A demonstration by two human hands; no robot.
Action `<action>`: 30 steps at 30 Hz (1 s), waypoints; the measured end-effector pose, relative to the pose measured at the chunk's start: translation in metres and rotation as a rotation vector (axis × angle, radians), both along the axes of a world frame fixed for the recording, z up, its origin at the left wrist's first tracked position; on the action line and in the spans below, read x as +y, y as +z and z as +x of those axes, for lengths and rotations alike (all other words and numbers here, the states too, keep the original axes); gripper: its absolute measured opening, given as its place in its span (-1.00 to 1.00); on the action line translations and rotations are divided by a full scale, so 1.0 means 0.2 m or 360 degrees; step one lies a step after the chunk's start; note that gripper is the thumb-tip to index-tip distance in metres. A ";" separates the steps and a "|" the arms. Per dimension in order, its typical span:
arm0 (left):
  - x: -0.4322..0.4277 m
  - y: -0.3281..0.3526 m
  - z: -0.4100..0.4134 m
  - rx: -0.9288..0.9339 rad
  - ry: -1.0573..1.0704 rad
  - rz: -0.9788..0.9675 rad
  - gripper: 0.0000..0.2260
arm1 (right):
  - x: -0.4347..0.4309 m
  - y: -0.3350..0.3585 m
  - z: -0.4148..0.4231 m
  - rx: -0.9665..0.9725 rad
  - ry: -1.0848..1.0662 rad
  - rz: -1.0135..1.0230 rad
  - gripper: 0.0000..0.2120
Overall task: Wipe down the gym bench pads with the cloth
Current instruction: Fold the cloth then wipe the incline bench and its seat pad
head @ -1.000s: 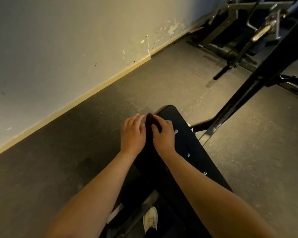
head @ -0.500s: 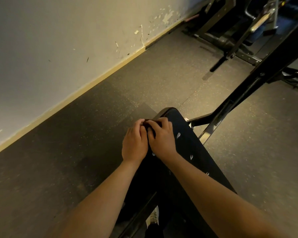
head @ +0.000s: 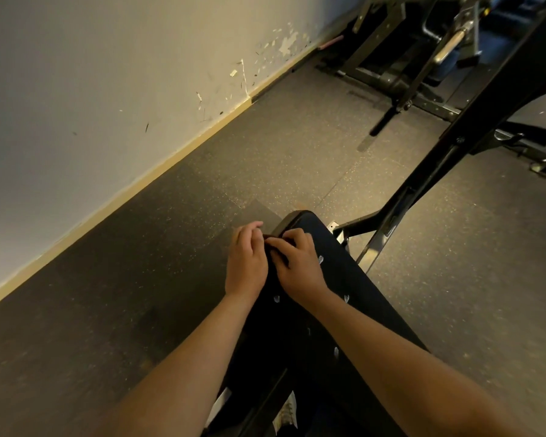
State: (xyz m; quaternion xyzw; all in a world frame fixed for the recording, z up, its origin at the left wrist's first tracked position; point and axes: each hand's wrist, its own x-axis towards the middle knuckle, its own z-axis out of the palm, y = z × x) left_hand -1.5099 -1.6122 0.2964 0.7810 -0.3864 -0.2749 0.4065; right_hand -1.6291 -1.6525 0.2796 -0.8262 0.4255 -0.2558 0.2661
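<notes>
Pinching a cloth [head: 268, 237], dark and bunched, between curled fingers of left hand [head: 245, 263] and right hand [head: 297, 266], close together near the far end of the black bench pad [head: 344, 279]. Probably gathering it for a firmer wiping face. Beyond: speckled rubber floor [head: 171, 279], scuffed white wall [head: 108, 89], black rack frame [head: 423, 184].

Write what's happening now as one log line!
left hand: grips cloth | right hand: grips cloth | place: far end of pad
</notes>
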 end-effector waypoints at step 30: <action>-0.11 -0.05 0.00 -0.0134 -0.0093 0.0097 -0.64 | -0.13 -0.03 -0.02 0.0067 -0.0095 -0.0147 -0.74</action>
